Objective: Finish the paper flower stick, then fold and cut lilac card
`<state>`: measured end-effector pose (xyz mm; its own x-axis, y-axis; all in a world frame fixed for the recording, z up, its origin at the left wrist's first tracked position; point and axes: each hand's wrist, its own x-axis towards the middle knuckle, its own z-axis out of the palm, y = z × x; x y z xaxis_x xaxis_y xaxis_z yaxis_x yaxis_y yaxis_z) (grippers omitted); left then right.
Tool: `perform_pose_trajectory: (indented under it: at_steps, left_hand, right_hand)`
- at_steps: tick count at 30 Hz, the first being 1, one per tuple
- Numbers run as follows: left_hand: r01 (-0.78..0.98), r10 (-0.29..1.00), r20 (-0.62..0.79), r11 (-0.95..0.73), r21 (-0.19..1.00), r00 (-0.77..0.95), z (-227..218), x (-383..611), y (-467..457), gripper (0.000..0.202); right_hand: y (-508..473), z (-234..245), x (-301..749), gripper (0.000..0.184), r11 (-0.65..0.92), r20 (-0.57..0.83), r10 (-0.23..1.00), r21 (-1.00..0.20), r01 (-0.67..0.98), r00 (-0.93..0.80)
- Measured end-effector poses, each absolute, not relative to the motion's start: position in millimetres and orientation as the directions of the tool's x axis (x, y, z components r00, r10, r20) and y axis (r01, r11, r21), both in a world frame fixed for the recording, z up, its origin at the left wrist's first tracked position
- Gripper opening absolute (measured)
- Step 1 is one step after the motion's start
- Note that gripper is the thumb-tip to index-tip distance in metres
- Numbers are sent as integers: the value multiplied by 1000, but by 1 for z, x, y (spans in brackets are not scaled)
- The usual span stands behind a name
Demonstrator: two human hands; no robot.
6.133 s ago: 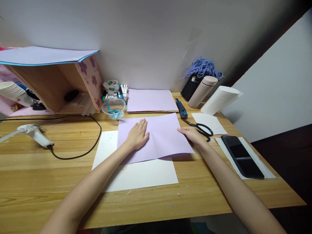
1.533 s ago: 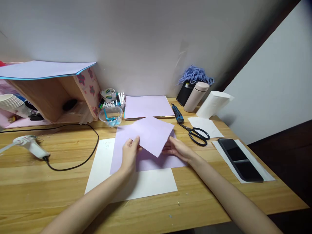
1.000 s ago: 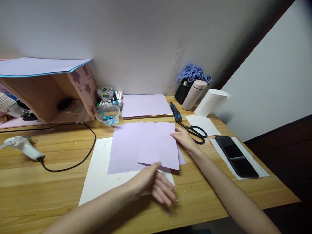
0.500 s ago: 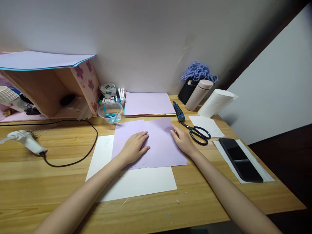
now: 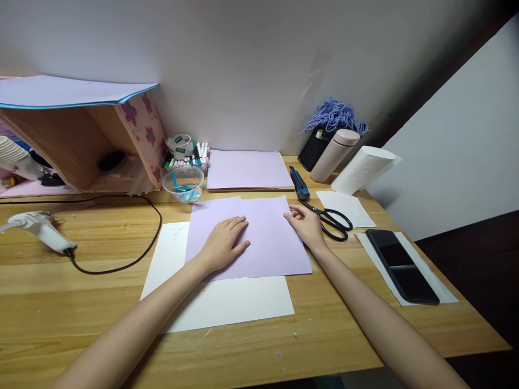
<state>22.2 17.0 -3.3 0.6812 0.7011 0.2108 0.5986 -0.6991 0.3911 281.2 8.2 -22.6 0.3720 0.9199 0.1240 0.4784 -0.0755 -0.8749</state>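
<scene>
Two purple sheets of paper (image 5: 267, 243) lie side by side, slightly overlapped near the middle, on top of a white sheet (image 5: 231, 308). My left hand (image 5: 225, 240) rests flat on the purple paper with fingers stretched out. At the right edge of the purple paper, my right hand (image 5: 306, 224) has its thumb on top and its fingers curled, pinching the edge. Just beyond this hand are black-handled scissors (image 5: 334, 221) and a blue-and-black utility knife (image 5: 299, 183).
A glue gun (image 5: 42, 232) with a black cord lies left, before a cardboard box (image 5: 148, 135). Behind the sheets are a clear bowl (image 5: 183, 186), markers (image 5: 198, 156) and a purple paper stack (image 5: 249, 170). A flask (image 5: 334, 156), paper roll (image 5: 363, 170) and phone (image 5: 401, 265) stand or lie right.
My right hand's fingers have curled in at the paper's edge, where they were straighter before. My left hand stays in place on the paper. The view has shifted slightly.
</scene>
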Motion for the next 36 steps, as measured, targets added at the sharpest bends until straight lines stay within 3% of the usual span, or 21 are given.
perform_pose_trajectory:
  at_steps: [3,6,10,15,23,36]
  left_hand:
    - [599,703,213,-698,392,679,-3,22,17,46]
    - [597,703,213,-697,397,679,-3,22,16,45]
    - [596,709,226,-692,408,668,-3,22,16,45]
    - [618,747,260,-656,434,611,-4,23,15,46]
    - [634,765,269,-638,437,585,-10,21,16,62]
    - [630,734,207,-668,396,647,-7,21,16,65]
  right_hand:
    - [5,-18,279,30,55,273,922,-793,607,273]
    - [-3,-10,271,33,277,390,921,-649,708,-3]
    - [-13,-3,262,45,464,354,881,-514,721,-314]
    - [-21,1,257,48,573,259,816,-477,666,-517]
    - [-22,4,260,43,615,239,772,-515,597,-589]
    - [-23,4,260,40,630,238,752,-536,563,-614]
